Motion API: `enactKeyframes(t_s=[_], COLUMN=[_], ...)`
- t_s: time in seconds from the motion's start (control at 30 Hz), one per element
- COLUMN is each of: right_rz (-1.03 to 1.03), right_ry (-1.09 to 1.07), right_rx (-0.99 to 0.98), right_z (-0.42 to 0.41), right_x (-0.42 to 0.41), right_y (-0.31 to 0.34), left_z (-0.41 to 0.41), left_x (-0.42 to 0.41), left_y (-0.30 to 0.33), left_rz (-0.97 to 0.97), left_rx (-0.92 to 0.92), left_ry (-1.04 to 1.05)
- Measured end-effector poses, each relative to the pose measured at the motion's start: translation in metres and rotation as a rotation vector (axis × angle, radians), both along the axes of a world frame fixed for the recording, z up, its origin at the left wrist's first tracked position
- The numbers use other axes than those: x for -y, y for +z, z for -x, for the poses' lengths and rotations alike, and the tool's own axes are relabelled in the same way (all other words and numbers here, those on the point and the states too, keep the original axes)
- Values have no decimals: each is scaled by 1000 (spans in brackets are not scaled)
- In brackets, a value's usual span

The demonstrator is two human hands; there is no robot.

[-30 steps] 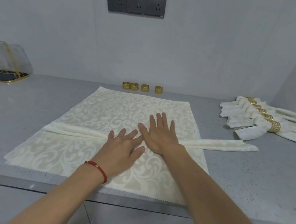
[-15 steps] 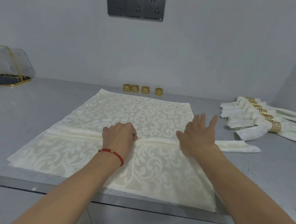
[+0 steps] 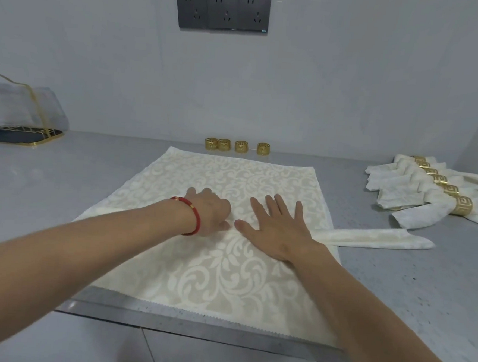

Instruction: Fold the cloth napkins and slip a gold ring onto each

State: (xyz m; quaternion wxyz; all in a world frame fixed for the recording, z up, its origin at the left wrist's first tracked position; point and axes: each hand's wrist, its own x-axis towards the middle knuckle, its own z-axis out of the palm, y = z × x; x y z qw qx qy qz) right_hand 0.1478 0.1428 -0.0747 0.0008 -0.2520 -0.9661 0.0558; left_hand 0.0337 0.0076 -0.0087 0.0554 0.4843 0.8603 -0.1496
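Observation:
A cream patterned napkin (image 3: 226, 264) lies spread flat on the grey counter. A long folded napkin strip (image 3: 375, 237) lies across its middle, and its right end sticks out past the flat napkin's edge. My left hand (image 3: 210, 210), with a red bracelet at the wrist, sits on the strip with fingers curled, gripping the fold. Just to its right, my right hand (image 3: 277, 228) presses flat on the cloth with fingers spread. Several gold rings (image 3: 240, 146) stand in a row by the back wall.
Several folded napkins wearing gold rings (image 3: 429, 194) are piled at the right. A clear cover on a dark, gold-edged tray (image 3: 18, 117) stands at the far left. The counter's front edge (image 3: 193, 324) runs just under the napkin's near hem.
My right hand has slid back from the strip's right part to the middle and now lies flat beside my left hand. The left hand stays curled on the fold.

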Motion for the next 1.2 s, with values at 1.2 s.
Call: enactKeyframes(t_s=[1.2], right_rz=[297], right_ry=[1], right_rx=[116], right_z=[-49], right_x=[-65], right_y=[71], left_z=[28], left_x=[-10], left_y=[-6], left_rz=[-305], left_rx=[592], left_ry=[-137])
